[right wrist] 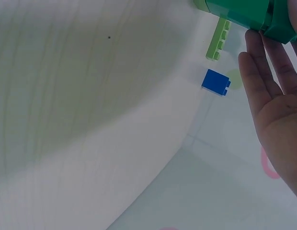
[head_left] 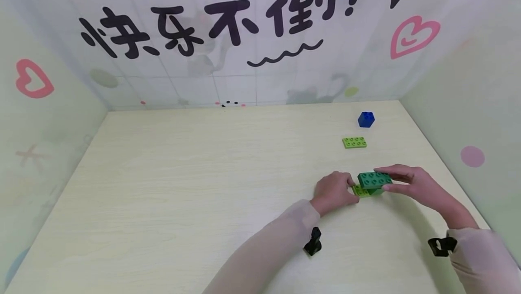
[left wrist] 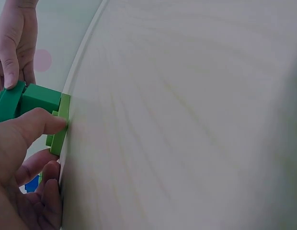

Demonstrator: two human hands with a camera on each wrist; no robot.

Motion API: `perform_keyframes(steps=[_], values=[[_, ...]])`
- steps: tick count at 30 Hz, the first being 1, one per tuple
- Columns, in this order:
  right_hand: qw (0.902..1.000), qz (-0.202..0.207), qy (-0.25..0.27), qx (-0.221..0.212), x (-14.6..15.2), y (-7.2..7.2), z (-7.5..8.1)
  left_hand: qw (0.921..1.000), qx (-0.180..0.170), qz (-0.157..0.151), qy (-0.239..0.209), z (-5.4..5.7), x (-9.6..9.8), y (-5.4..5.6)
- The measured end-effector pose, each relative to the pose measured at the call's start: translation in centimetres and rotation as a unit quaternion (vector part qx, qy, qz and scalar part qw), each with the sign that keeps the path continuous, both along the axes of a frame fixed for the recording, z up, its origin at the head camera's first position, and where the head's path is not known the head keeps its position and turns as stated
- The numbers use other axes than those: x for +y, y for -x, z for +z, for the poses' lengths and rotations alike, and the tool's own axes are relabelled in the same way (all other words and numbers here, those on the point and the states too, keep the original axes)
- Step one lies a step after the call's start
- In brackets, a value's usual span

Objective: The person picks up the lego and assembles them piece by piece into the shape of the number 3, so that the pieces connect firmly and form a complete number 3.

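Observation:
My left hand [head_left: 333,191] pinches a flat lime-green building brick [head_left: 360,191] on the tabletop, thumb and fingers at its edges. A taller green brick [left wrist: 40,98] stands on the right end of that flat brick, largely hidden from above in the head view. Over it, my right hand [head_left: 419,187] pinches a dark green studded brick [head_left: 374,180] between thumb and fingers. This upper brick sits a little tilted against the green brick below, as the left wrist view shows. In the right wrist view, the right fingers [right wrist: 256,67] reach along the dark green brick's side.
Farther back on the table [head_left: 183,172] lies another flat lime-green brick [head_left: 354,142]. Behind it is a blue brick [head_left: 366,119]. Printed walls enclose the table at the back and both sides, the right wall [head_left: 468,104] being close to the right arm.

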State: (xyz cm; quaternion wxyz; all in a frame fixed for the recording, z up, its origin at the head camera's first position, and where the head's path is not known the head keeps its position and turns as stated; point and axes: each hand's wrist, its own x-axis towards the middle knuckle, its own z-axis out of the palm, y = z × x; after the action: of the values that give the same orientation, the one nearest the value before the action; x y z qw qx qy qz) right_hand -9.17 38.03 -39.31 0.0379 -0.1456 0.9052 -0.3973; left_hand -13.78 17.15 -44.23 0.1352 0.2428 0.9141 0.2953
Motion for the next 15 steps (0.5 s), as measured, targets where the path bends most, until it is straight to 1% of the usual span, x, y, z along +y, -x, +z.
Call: perform_keyframes(steps=[6,10,12,15], values=[[0.9995,-0.010,0.009,-0.028,0.20,0.39,0.00,1.0000,-0.006,0.003,0.000,0.10,-0.08,0.08],[0.9991,-0.016,0.005,-0.040,0.52,0.43,-0.13,1.0000,-0.007,0.002,-0.003,0.04,-0.06,0.05],[0.9991,-0.016,0.004,-0.040,0.62,0.38,-0.20,1.0000,-0.004,0.000,-0.007,0.02,-0.06,0.01],[0.9995,-0.004,0.009,-0.031,0.71,0.37,-0.23,0.9999,0.005,-0.003,-0.012,-0.01,-0.08,0.02]])
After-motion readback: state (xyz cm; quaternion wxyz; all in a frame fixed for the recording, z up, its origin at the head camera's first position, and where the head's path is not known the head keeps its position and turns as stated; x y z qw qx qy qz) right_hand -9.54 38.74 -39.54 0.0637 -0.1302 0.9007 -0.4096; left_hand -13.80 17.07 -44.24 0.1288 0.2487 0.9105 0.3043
